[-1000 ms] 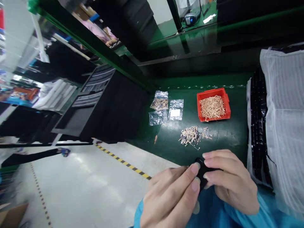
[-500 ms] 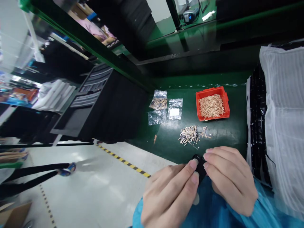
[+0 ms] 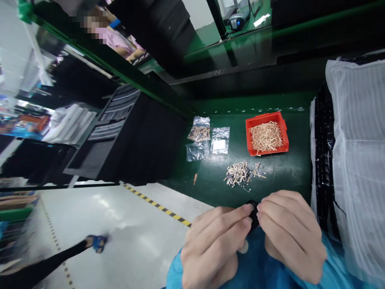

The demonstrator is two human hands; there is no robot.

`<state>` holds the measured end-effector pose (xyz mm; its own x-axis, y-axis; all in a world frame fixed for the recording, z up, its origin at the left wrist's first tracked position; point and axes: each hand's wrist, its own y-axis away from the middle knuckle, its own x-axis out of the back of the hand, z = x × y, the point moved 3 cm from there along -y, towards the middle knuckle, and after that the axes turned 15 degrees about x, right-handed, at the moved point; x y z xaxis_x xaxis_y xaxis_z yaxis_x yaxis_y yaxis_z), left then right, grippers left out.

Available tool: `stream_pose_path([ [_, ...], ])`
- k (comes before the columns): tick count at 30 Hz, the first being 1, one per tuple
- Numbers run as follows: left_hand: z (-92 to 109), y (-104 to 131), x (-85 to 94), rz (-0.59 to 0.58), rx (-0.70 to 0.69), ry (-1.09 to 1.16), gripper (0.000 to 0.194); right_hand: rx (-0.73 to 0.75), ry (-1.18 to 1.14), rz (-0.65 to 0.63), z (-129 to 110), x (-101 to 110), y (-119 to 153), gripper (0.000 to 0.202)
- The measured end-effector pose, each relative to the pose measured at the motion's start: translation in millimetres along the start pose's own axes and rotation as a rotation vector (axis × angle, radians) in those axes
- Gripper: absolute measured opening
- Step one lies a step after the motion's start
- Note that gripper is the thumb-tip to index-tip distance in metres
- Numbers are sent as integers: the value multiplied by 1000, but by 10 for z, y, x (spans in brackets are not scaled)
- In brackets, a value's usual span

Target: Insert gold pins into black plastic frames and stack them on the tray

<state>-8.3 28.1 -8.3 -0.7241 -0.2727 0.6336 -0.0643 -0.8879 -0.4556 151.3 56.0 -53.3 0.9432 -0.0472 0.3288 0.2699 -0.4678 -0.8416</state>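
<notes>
At the near edge of the green bench [image 3: 282, 176], both hands meet over a small black part [image 3: 253, 213]. The left hand [image 3: 215, 245] has its fingers [image 3: 240, 214] curled in and pinched on the part's left side; the right hand [image 3: 290, 233] has its fingers [image 3: 267, 210] bent down and closed on the right side. Most of the part is hidden between the fingertips, so its shape cannot be told. Blue sleeves [image 3: 270, 269] cover both wrists below.

Just beyond the hands, on the bench, lies a loose pile of small metal pieces [image 3: 242, 174], pale and thin, spread flat and apart from the hands. Farther back stands a red bin [image 3: 266, 133] filled with more of the copper-toned pieces. To the left of the bin lie three clear plastic bags [image 3: 207, 138], one with dark-tipped pieces inside, one with a white label. A single small piece [image 3: 194, 179] lies alone near the bench's left edge.

Along the right side, a stack of black trays [image 3: 323, 160] stands under white foam wrap [image 3: 357, 160], close beside the right hand. Left of the bench, dark shelving [image 3: 114, 128] stands on a grey floor [image 3: 120, 228] marked with a yellow-and-black stripe [image 3: 159, 206]. Another person's foot in a blue shoe [image 3: 96, 243] shows on the floor, well apart from the bench, and a second person in pink [image 3: 120, 40] is at work far behind.
</notes>
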Motion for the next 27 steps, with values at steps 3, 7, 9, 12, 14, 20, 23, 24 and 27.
stream_pose_path([
  [3, 16, -5, -5, -66, 74, 9, 33, 91, 52, -38, 35, -5, -8, 20],
  [7, -66, -73, 31, -233, 279, -28, 35, 22, 114, -25, 211, -78, 42, 21],
  [9, -266, -287, 76, -187, 350, -125, 25, -78, 141, -34, 308, -133, 82, 19],
  [12, -824, -993, 1, 35, 483, -250, 17, -190, 157, -45, 394, -216, 154, 20],
  [14, -1270, -1636, -274, 22, 523, -240, 15, -213, 131, -86, 400, -284, 207, 16],
  [20, -2053, -2962, -1206, -171, 532, -208, 36, -220, 29, -182, 351, -407, 422, 14],
  [23, -2177, -2880, -1198, -184, 515, -249, 38, -272, 26, -134, 385, -376, 560, 16],
  [24, -2203, -2750, -1125, -187, 512, -264, 38, -290, 26, -109, 405, -356, 606, 16],
  [27, -2167, -2081, -839, -223, 505, -286, 35, -335, 25, -27, 485, -287, 730, 16],
])
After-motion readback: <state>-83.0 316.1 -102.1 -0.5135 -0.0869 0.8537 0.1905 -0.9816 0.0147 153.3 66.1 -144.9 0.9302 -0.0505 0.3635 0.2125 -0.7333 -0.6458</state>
